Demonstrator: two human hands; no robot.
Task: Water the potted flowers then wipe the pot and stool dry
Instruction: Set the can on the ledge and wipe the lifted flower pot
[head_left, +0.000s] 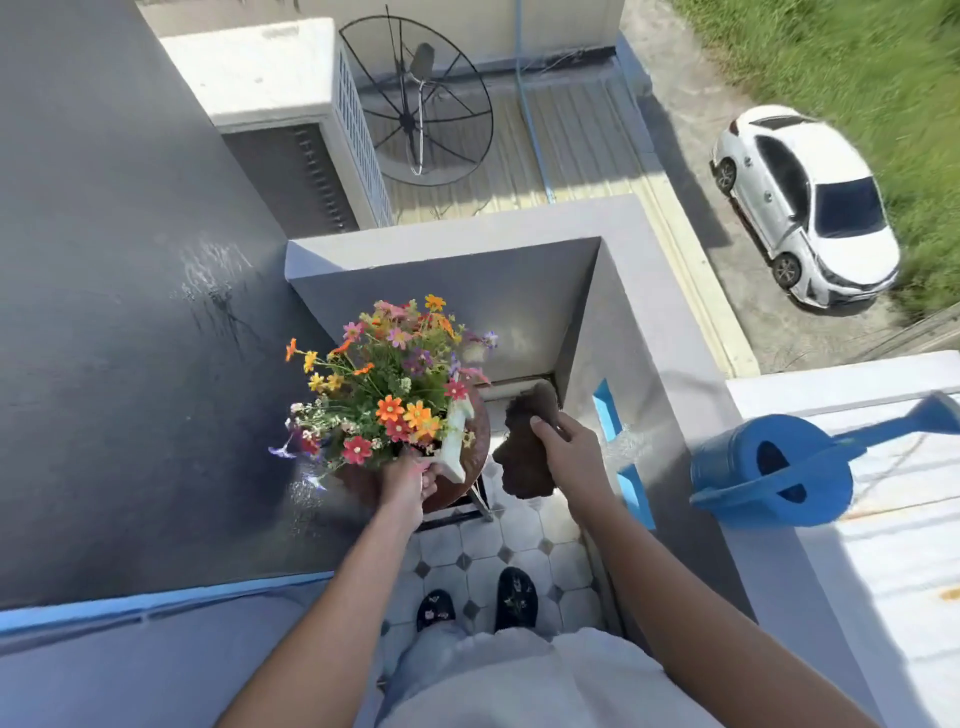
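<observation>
Our left hand (410, 480) grips the white pot (454, 441), lifting the flowers (389, 379) clear of the stool (475, 457). Our right hand (566, 447) clutches the brown cloth (522, 452), ready to wipe.

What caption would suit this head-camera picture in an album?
Left hand grips the flower pot on the stool; right hand holds a cloth; watering can on the ledge.

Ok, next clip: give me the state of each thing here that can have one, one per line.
Left hand: fingers closed on the white pot.
White pot: tilted, held over the stool.
Flowers: in the pot, leaning left.
Stool: standing; wet or dry, cannot tell.
Right hand: fingers closed on the brown cloth.
Brown cloth: hanging beside the stool.
Blue watering can: set down on the ledge, untouched.
</observation>
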